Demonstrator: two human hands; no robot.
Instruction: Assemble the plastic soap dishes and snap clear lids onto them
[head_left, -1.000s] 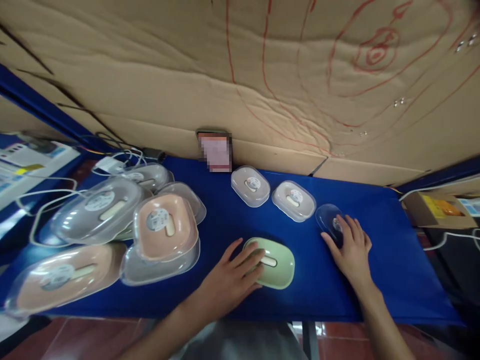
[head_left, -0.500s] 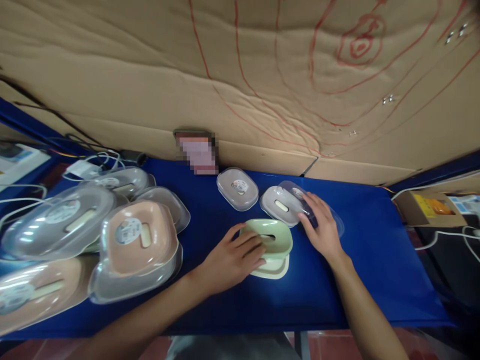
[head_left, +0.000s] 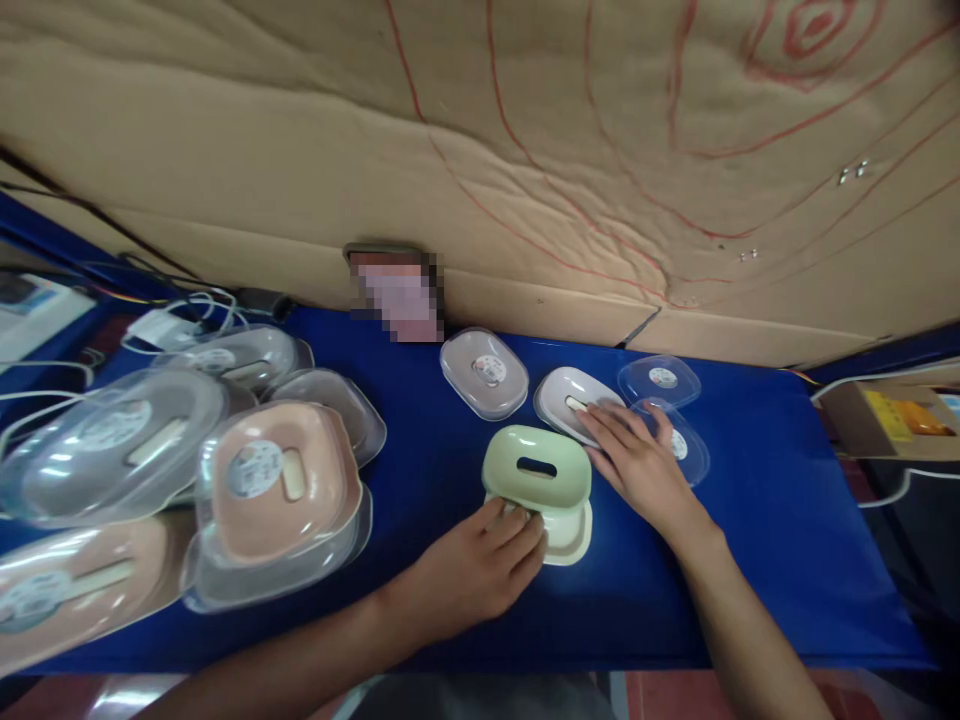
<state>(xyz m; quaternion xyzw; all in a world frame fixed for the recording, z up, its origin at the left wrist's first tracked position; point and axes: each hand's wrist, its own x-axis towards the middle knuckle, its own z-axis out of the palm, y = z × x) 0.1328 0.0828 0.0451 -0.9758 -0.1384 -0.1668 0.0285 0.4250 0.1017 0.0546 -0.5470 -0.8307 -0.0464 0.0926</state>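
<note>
Head view: left hand (head_left: 472,570) with curled fingers (head_left: 517,520) gripping the near edge of the green soap dish insert (head_left: 537,468), lifted and tilted over its cream base (head_left: 566,535). Right hand (head_left: 637,462) flat and relaxed, fingertips (head_left: 592,415) touching a white soap dish (head_left: 574,398), palm over a clear lid (head_left: 686,445). All on the blue table (head_left: 750,560).

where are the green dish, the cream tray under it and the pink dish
green dish (head_left: 536,467), head view, top face by the slot
cream tray (head_left: 571,535), head view, right front rim
pink dish (head_left: 281,480), head view, middle of its top
</note>
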